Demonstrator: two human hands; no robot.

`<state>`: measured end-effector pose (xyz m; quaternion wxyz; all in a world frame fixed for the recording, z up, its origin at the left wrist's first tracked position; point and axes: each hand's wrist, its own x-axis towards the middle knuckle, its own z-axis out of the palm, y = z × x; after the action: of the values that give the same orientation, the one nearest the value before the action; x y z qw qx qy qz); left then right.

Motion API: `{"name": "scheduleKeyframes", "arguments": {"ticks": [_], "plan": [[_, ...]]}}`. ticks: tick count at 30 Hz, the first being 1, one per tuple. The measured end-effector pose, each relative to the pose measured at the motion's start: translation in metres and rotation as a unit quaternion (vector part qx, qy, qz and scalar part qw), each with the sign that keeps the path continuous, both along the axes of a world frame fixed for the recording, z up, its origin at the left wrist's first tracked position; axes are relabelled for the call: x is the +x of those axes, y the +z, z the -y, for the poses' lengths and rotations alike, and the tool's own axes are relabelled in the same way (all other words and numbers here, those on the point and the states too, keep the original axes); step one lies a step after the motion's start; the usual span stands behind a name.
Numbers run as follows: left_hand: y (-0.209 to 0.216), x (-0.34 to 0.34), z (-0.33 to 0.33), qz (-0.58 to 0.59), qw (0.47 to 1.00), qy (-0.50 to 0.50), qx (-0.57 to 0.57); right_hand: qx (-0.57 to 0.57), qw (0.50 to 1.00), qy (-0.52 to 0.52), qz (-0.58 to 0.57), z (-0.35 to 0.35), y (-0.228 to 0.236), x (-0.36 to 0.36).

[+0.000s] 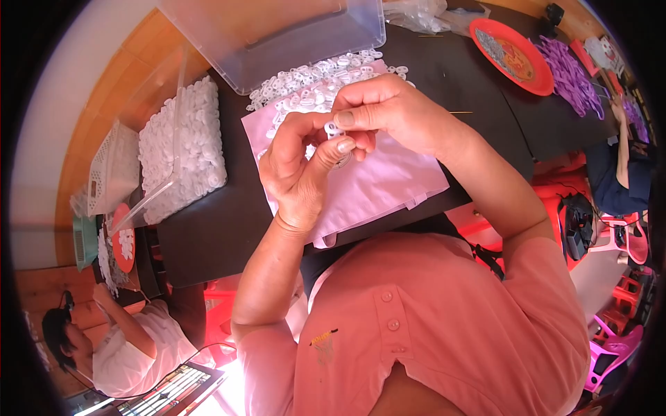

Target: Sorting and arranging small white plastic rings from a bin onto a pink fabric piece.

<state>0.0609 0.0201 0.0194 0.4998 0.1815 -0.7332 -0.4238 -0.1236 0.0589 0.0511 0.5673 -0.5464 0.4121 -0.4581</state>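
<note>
Above the pink cloth, my two hands meet around a small white plastic piece with dark openings. My left hand pinches it from the left and below, thumb and forefinger closed. From the right, my right hand grips its upper side between thumb and fingers. Part of the piece is hidden by the fingertips. Just beyond my hands, many similar white pieces lie heaped on the cloth and the dark table.
A clear plastic bin lies tipped behind the heap. To the left stand a bin packed with white pieces and a white basket. A red plate and purple strands lie far right. Other people sit at both sides.
</note>
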Motion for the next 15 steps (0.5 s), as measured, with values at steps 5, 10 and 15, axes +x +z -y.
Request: {"name": "scheduleKeyframes", "arguments": {"ticks": [5,10,15], "plan": [[-0.0010,0.0005,-0.0018,-0.014,0.999,0.030,-0.042,-0.008,1.000,0.006,0.028,-0.0046,0.0005,0.0059],[0.0000,-0.0010,-0.0037,-0.037,0.998,0.015,-0.042,0.002,0.998,0.026,0.053,-0.0053,0.0012,0.0054],[-0.0009,-0.0021,-0.0029,-0.086,0.996,-0.026,0.002,0.007,0.992,0.042,0.117,-0.0049,-0.0054,0.0069]]}}
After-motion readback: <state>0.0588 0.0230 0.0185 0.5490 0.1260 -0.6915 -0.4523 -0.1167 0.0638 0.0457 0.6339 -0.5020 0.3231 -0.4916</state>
